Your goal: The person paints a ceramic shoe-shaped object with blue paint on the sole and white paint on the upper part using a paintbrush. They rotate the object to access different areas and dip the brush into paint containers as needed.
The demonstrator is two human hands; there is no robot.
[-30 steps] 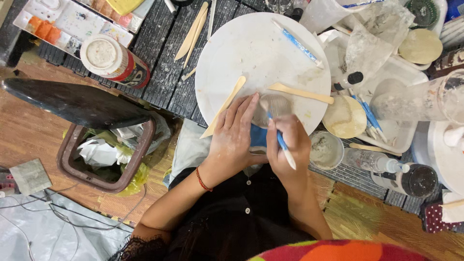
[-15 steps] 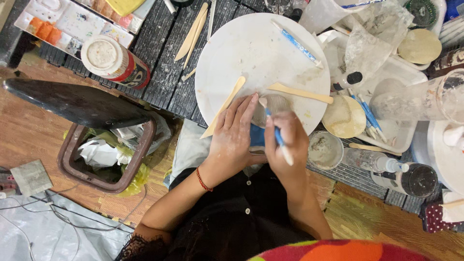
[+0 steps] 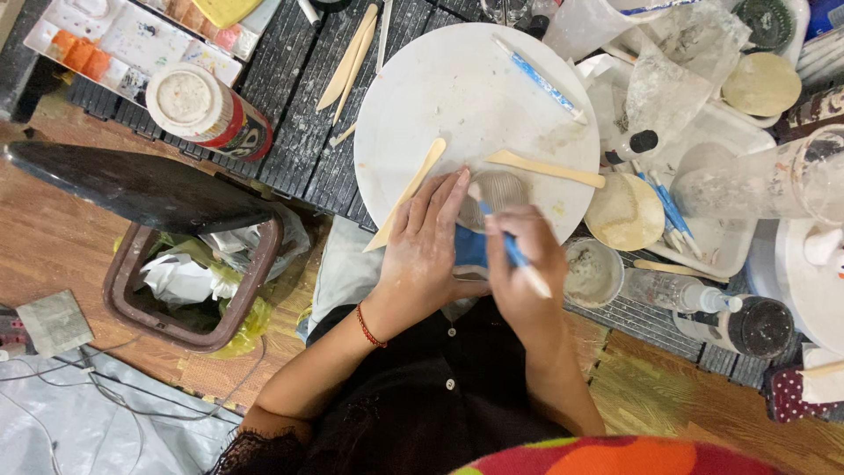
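A round white board (image 3: 457, 88) lies on the dark slatted table. At its near edge sits a small ribbed grey clay piece (image 3: 501, 192) over something blue (image 3: 470, 249). My left hand (image 3: 426, 251) lies flat beside the clay piece, fingers touching its left side. My right hand (image 3: 519, 264) grips a thin blue-and-white tool (image 3: 510, 246), its tip against the clay piece. Two wooden modelling sticks (image 3: 545, 167) (image 3: 409, 193) rest on the board near the clay, and a blue patterned tool (image 3: 541, 81) lies farther back.
A white-lidded jar (image 3: 207, 110) lies on the table at left, a paint palette (image 3: 123, 40) behind it. A bin with crumpled paper (image 3: 189, 281) stands on the floor. To the right are a small cup (image 3: 593, 273), round clay discs (image 3: 626, 211), a tray with blue tools (image 3: 694, 220), bottles and plastic bags.
My right hand has shifted slightly with the tool against the clay piece. My left hand stays beside it.
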